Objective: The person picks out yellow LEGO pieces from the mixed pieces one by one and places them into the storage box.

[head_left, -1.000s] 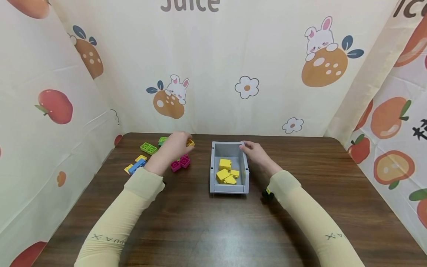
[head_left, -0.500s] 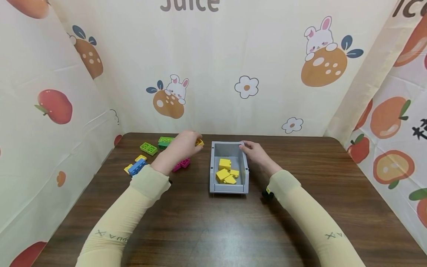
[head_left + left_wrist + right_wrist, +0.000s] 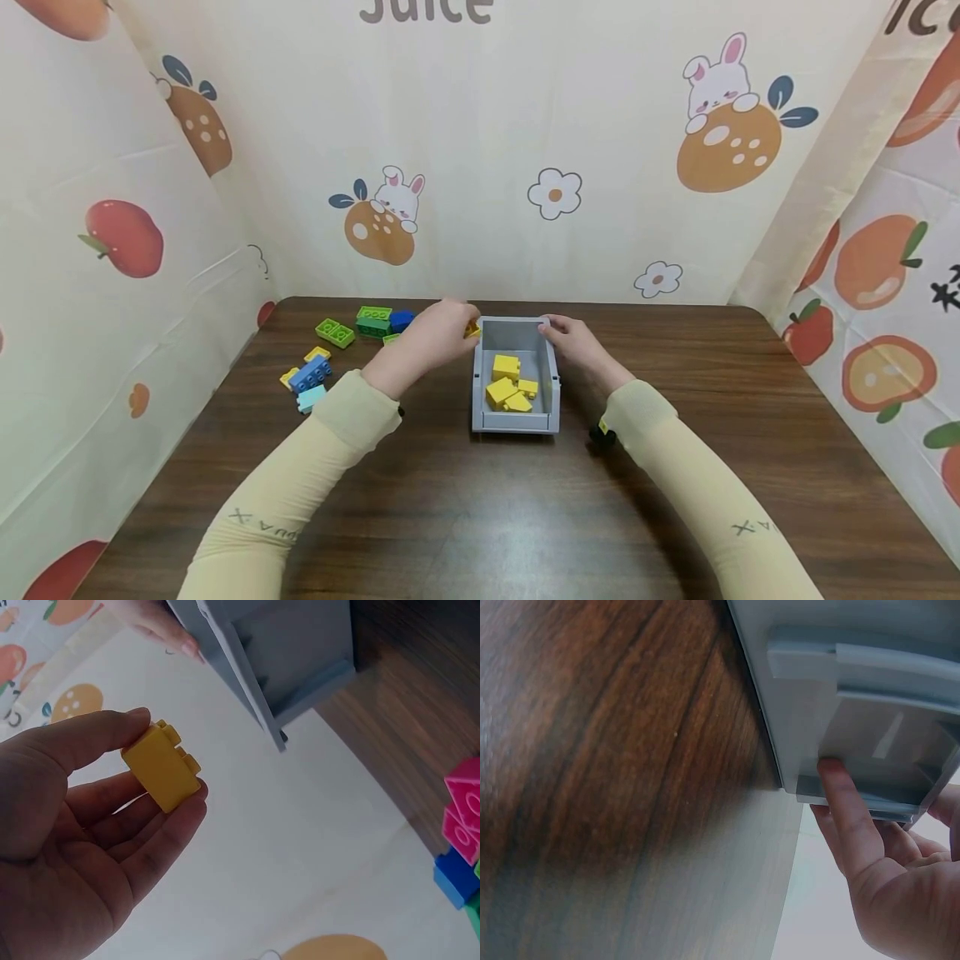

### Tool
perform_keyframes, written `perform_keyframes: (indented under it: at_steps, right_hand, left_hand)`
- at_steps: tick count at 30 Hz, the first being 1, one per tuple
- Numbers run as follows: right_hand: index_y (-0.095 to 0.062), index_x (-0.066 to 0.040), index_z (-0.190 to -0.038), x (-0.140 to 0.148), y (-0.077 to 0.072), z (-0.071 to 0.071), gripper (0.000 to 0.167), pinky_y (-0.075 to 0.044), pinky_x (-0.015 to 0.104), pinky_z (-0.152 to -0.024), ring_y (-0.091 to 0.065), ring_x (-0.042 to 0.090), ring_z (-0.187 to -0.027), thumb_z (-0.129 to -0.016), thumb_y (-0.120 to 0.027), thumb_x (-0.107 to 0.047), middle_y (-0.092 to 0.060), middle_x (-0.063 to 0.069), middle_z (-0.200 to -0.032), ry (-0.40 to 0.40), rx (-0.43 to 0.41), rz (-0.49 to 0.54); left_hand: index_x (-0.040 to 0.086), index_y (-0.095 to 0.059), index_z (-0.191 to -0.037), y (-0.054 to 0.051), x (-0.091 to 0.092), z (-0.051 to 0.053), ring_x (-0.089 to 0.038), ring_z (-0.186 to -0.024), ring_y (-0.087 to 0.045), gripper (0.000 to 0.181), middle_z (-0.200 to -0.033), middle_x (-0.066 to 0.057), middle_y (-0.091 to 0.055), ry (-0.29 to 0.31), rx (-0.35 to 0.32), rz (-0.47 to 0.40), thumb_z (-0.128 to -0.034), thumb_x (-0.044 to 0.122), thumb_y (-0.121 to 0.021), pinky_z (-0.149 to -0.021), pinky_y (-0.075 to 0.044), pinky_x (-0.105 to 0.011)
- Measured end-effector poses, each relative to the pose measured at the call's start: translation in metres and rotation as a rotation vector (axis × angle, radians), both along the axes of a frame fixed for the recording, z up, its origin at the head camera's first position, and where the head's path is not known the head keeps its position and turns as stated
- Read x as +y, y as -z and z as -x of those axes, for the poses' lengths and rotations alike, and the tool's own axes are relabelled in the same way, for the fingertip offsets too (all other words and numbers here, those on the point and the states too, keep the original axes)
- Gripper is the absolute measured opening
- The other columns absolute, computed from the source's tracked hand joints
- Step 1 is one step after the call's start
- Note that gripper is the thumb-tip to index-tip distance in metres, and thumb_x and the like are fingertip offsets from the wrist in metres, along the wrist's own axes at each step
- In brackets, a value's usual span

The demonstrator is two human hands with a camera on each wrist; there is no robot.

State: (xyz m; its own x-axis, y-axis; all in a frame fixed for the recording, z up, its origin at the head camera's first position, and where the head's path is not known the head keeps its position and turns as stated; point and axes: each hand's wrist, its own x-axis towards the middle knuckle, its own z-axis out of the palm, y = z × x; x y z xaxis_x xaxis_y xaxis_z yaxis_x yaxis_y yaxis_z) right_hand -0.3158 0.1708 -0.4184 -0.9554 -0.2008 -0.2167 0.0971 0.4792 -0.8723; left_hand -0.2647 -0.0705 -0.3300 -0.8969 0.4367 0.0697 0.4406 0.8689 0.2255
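My left hand [image 3: 429, 343] pinches a yellow toy building block [image 3: 160, 771] between thumb and fingertips, beside the far left corner of a grey bin [image 3: 515, 423]. Two studs face away from the palm in the left wrist view. Several yellow blocks [image 3: 501, 393] lie inside the bin. My right hand [image 3: 579, 347] grips the bin's far right corner, thumb at the rim. In the right wrist view one finger [image 3: 849, 814] presses the bin's outer side wall.
Left on the brown table [image 3: 480, 508] lie light green blocks [image 3: 334, 333], a dark green block [image 3: 373, 327], a blue block [image 3: 310, 375] with yellow ones against it, and a light blue block [image 3: 311, 398]. Pink blocks [image 3: 465, 810] show in the left wrist view. A printed curtain [image 3: 480, 250] stands behind.
My left hand has carried the yellow block rightward from above the loose blocks to the bin's far left corner. The right hand and the bin have stayed in place.
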Motion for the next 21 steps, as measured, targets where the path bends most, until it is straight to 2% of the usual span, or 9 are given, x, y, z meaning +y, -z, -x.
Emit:
perform_keyframes:
  at_steps: [12, 21]
  right_hand:
    - [-0.033, -0.012, -0.147, 0.001, 0.003, 0.003, 0.056, -0.047, 0.048, -0.095, -0.045, 0.03, -0.126, -0.099, -0.046, -0.037, -0.041, 0.015, -0.144, -0.006, 0.009, -0.008]
    - [-0.034, -0.013, -0.146, -0.001, 0.001, 0.002, 0.055, -0.048, 0.048, -0.094, -0.047, 0.029, -0.125, -0.098, -0.046, -0.038, -0.043, 0.014, -0.143, -0.004, 0.008, -0.007]
  left_hand:
    - [0.005, -0.065, -0.111, 0.001, 0.02, -0.005, -0.015, -0.083, -0.059, 0.03, -0.097, -0.006, -0.063, 0.065, -0.031, 0.031, -0.0859, 0.021, -0.068, -0.08, -0.054, -0.027]
    - [0.006, -0.064, -0.117, 0.012, 0.033, -0.005, -0.015, -0.088, -0.06, 0.036, -0.106, -0.007, -0.065, 0.121, -0.025, 0.066, -0.0858, 0.023, -0.069, -0.084, -0.053, -0.027]
